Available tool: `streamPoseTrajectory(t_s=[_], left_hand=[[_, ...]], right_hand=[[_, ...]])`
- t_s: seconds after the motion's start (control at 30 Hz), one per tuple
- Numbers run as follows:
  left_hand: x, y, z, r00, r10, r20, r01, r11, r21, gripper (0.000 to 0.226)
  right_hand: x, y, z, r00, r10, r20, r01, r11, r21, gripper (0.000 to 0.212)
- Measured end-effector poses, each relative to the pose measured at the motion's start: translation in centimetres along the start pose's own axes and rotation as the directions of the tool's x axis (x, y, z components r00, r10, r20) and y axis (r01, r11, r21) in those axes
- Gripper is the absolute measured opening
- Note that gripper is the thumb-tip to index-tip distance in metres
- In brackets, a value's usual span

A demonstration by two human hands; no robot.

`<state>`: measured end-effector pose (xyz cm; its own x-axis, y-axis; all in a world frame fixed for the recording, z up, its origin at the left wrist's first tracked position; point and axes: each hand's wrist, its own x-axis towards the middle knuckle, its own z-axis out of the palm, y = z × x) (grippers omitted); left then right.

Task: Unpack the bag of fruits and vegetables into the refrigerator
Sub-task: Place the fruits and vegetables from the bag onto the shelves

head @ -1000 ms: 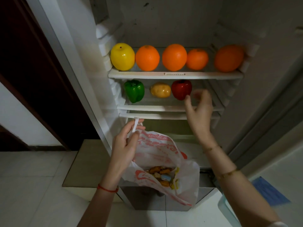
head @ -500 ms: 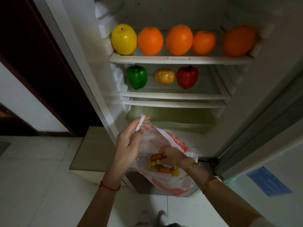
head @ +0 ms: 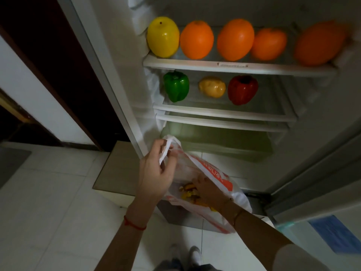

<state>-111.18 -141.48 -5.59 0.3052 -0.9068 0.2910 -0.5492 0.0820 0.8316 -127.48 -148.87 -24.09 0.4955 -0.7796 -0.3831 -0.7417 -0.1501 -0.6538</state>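
Note:
My left hand point(head: 154, 173) grips the handle of a white and red plastic bag point(head: 218, 177) held in front of the open refrigerator point(head: 238, 67). My right hand point(head: 207, 187) is inside the bag among small yellow and orange items point(head: 187, 190); whether it grips one is hidden. The upper shelf holds a yellow fruit point(head: 163, 37) and several oranges point(head: 235, 40). On the shelf below sit a green pepper point(head: 176, 86), a yellow potato-like item point(head: 212, 87) and a red pepper point(head: 242, 89).
A pale green crisper drawer point(head: 214, 137) lies under the lower shelves. The fridge door point(head: 320, 192) stands open at the right. A dark doorway point(head: 48, 75) is at the left, white tiled floor below, my shoes point(head: 185, 255) at the bottom.
My right hand came down from the red pepper on the shelf and went into the bag. The view has tilted lower and closer to the fridge.

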Motion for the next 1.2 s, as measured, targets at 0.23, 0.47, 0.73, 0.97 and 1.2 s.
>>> streamPoseTrajectory(t_s=[0.23,0.47,0.73,0.97,1.2], left_hand=[[0.5,-0.4,0.9,1.0,0.016,0.007,-0.015,0.999,-0.035,0.037],[0.2,-1.0,1.6,0.996,0.069,0.047,-0.068,0.997,-0.023,0.035],[0.8,-0.8,1.3,0.955,0.196,0.221,-0.176,0.979,-0.105,0.043],[2.3,1.5,2.0,0.899,0.272,0.344,-0.18,0.944,-0.277,0.048],[2.9,3.0,4.2,0.845,0.34,0.412,-0.157,0.896,-0.416,0.048]], right_hand=[[-0.7,1.5,0.5,0.989,-0.108,0.102,0.143,0.87,-0.471,0.045],[0.5,3.4,2.7,0.997,-0.077,0.003,0.059,0.729,-0.682,0.065],[0.3,4.6,0.2,0.999,-0.044,0.013,0.045,0.891,-0.453,0.055],[-3.1,2.4,-5.4,0.94,0.096,-0.328,-0.111,0.994,-0.026,0.064],[-5.5,2.9,-9.6,0.795,0.184,-0.577,-0.269,0.961,-0.065,0.036]])
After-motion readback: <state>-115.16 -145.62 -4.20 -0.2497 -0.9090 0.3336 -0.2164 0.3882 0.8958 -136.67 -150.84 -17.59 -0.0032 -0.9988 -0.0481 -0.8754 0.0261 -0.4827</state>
